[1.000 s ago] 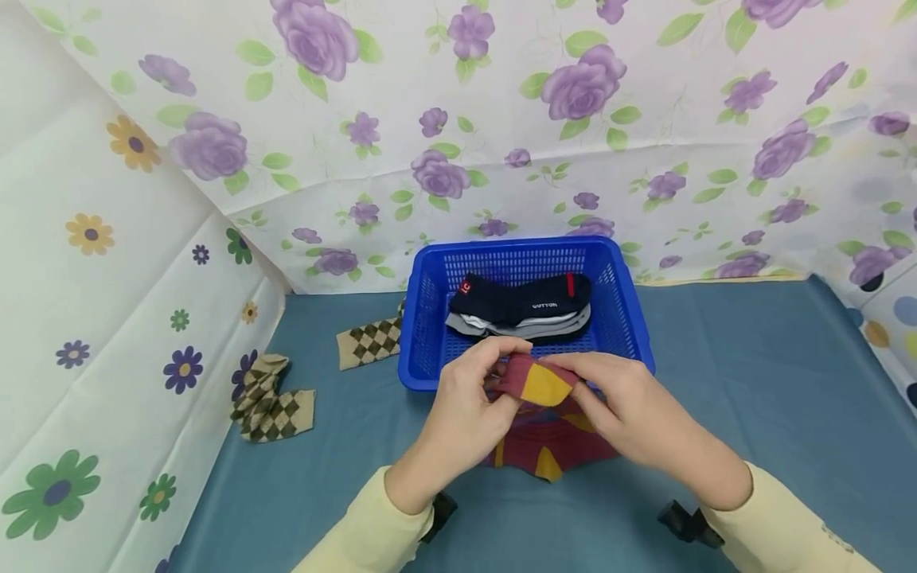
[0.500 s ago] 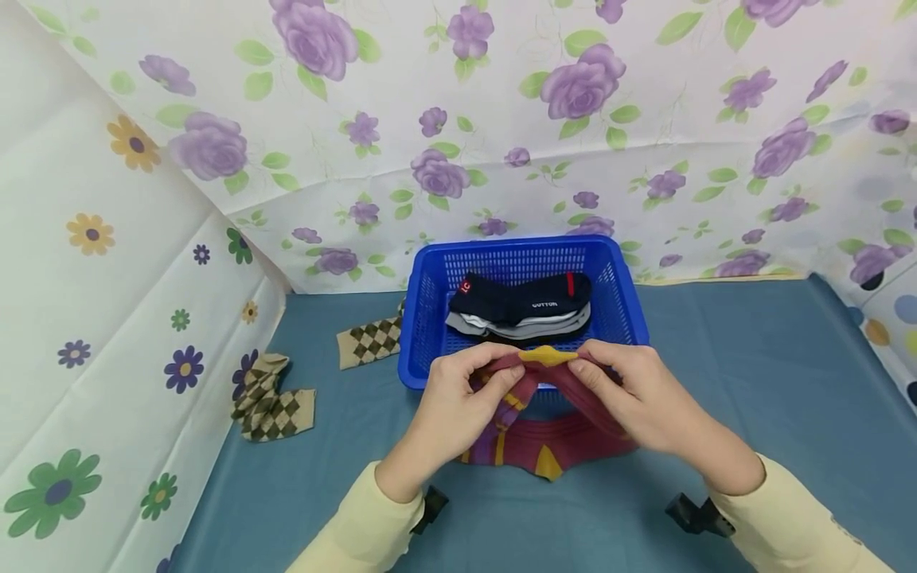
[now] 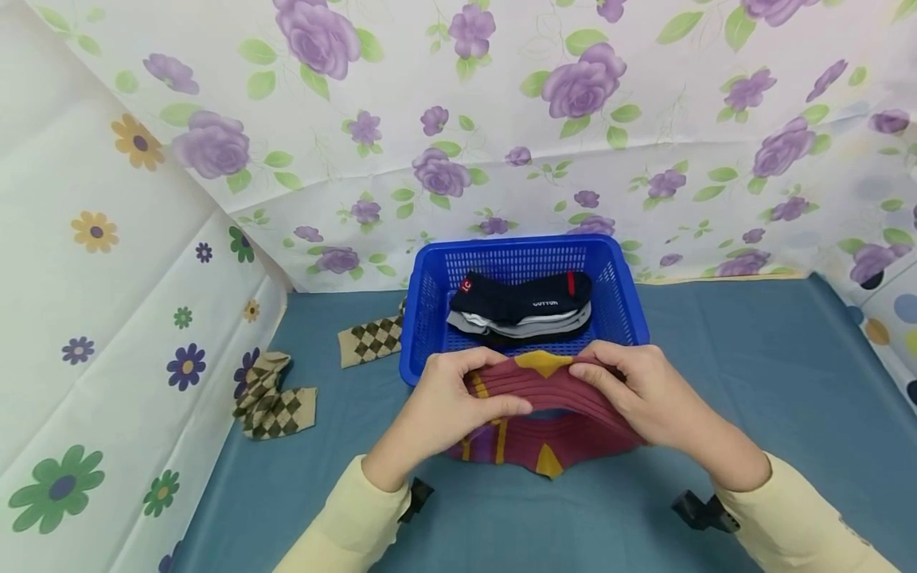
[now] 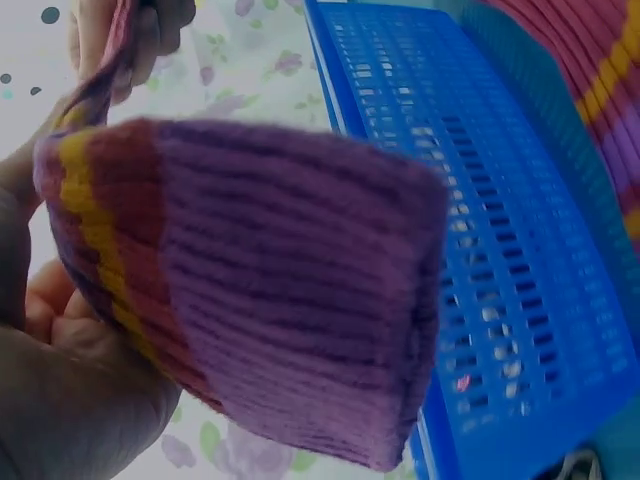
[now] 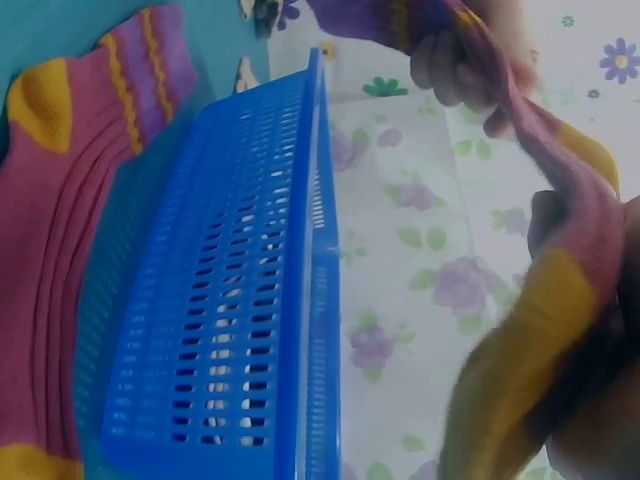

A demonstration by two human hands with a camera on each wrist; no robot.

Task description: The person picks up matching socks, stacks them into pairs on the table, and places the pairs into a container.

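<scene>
A maroon ribbed sock (image 3: 552,387) with a yellow heel patch is stretched sideways between my two hands, above the table in front of the basket. My left hand (image 3: 447,406) grips its cuff side, thumb in front and fingers behind. On the toe side my right hand (image 3: 648,402) pinches it with thumb and fingers. The left wrist view shows the purple cuff (image 4: 290,280) hanging loose past the hand; in the right wrist view the yellow toe (image 5: 530,350) droops. Beneath lies a matching sock (image 3: 591,446), flat on the table and partly hidden by the held one.
A blue plastic basket (image 3: 410,334) stands behind the hands, holding a stack of dark, white and grey socks (image 3: 519,302). To its left lie a crumpled argyle sock (image 3: 275,410) and another argyle sock (image 3: 371,341) partly hidden by the basket. Floral sheets hang at the back and sides.
The held sock was bunched between the fingers and has been spread out flat sideways. Both hands moved apart slightly, and the left thumb slid down onto its front.
</scene>
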